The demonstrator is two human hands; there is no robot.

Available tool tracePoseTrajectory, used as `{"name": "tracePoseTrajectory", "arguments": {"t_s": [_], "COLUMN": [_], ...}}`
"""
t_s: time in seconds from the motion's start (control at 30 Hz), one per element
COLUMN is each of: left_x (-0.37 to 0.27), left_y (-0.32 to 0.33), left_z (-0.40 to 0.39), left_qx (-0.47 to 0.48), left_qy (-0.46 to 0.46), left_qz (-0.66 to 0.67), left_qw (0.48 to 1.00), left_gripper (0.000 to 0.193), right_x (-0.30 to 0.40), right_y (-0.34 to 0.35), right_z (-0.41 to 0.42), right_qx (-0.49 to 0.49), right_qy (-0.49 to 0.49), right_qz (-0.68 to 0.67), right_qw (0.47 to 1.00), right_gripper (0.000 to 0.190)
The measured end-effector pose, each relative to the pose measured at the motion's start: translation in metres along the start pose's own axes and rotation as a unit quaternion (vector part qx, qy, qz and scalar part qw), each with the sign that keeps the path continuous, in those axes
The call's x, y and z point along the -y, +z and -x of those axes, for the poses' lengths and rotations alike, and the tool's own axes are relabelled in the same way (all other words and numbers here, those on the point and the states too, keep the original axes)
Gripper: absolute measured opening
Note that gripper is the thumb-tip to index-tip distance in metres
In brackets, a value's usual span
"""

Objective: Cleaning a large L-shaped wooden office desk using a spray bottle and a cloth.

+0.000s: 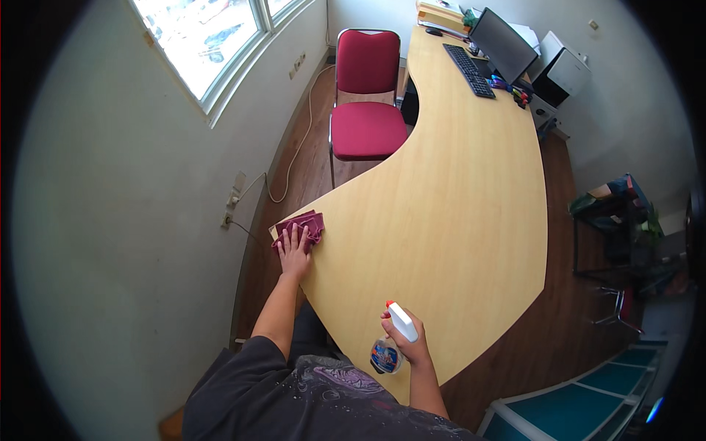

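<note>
My left hand (295,258) lies on a crumpled maroon cloth (314,221) at the left corner of a light wood desk (441,220). Its fingers are spread over the cloth, which reaches the desk's edge. In my right hand (415,344) is a clear spray bottle (385,355) with a white trigger head and a red nozzle. My fingers wrap around its neck, above the near part of the desk. The bottle bears a blue label, and its nozzle points away from me.
A red chair (369,129) stands in the desk's inner curve. At the far end are a keyboard (469,70), a monitor (503,45), a mouse (434,32) and a printer (563,71). A cable (309,118) runs along the left wall. Teal panels (573,405) stand at lower right.
</note>
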State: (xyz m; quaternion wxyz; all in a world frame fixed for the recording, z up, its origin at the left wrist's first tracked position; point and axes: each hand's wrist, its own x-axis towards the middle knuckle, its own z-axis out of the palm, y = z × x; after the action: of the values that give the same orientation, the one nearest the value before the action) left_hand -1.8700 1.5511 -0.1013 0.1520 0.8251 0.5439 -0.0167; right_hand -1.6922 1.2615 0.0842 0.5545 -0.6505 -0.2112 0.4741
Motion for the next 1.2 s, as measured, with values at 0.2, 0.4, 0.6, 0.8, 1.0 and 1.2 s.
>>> {"name": "tracePoseTrajectory", "arguments": {"t_s": [0.2,0.4,0.6,0.8,1.0,1.2], "left_x": [0.018,0.023,0.046,0.047,0.029,-0.055], "left_y": [-0.004,-0.036,-0.059,-0.064,-0.031,-0.02], "left_z": [-0.005,-0.026,-0.06,-0.066,-0.092,-0.043], "left_qx": [-0.01,0.026,0.094,0.112,0.097,0.145], "left_qy": [0.072,0.186,0.326,0.325,0.289,0.632], "left_qz": [-0.026,-0.039,-0.012,0.128,0.293,0.025], "left_qw": [0.997,0.981,0.941,0.93,0.906,0.761], "left_gripper": [0.078,0.076,0.068,0.048,0.047,0.065], "right_x": [0.017,0.039,0.043,0.016,0.003,0.002], "right_y": [0.01,0.031,0.084,0.132,0.154,0.16], "right_z": [-0.02,-0.037,-0.043,-0.034,-0.011,-0.006], "right_qx": [-0.048,-0.111,-0.163,-0.239,-0.308,-0.344], "right_qy": [0.054,0.041,-0.061,-0.048,-0.019,-0.053], "right_qz": [-0.018,0.009,0.221,0.301,0.22,0.164], "right_qw": [0.997,0.993,0.96,0.922,0.925,0.923], "right_gripper": [0.029,0.027,0.021,0.022,0.022,0.023]}}
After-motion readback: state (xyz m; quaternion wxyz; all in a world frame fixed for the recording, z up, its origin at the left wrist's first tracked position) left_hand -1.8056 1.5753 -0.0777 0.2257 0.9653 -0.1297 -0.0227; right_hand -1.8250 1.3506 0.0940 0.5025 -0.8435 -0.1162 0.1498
